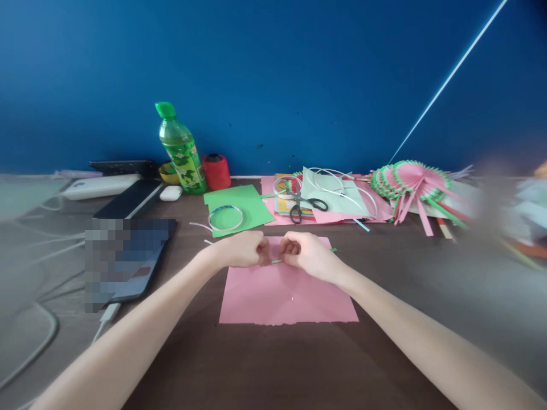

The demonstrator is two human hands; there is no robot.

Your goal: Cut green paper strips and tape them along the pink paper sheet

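Observation:
Both hands meet over the far half of a pink paper sheet [288, 302] lying flat on the table. My left hand [243, 249] is closed, thumb and fingertips pinched together. Facing it, my right hand [310, 256] has its fingers curled into a similar pinch. A short, thin, pale strip [276, 261] shows between the two sets of fingertips; the fingers cover its ends. A small green scrap [334, 249] pokes out at the sheet's right edge. Beyond the hands, a roll-like ring [225, 218] rests on green paper [252, 205].
Scissors [296, 213] lie on stacked papers at the back, beside a pleated pink-and-green paper craft [412, 182]. A green bottle [182, 151] and red container [216, 172] stand by the blue wall. A tablet-like device [141, 273] and cables are at left.

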